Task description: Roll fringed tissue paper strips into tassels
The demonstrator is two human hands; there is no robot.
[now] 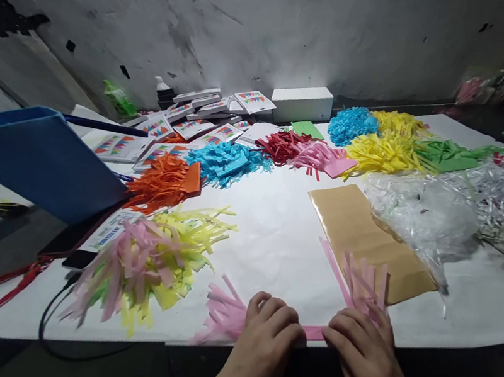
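A pink paper tassel (314,332) lies along the table's near edge, its fringed ends spread to both sides and its middle narrowed to a flat band. My left hand (271,331) is closed on the band, fingers curled over it, with the left fringe fanning out beyond the knuckles. Just to the right, my right hand (365,342) also grips the band, and the other fringe stands up behind its fingers. A short stretch of band shows between the two hands. My thumbs are mostly hidden. Brown paper (365,240) lies behind my right hand.
Pink and yellow tassels (148,259) lie left. Orange (159,181), blue (226,161), red (284,145) and yellow fringe bundles (383,152) line the back. Clear plastic wrap (422,206) sits right. Flat printed packs (219,135), a white box (303,104) and a blue upright holder (37,159) stand behind.
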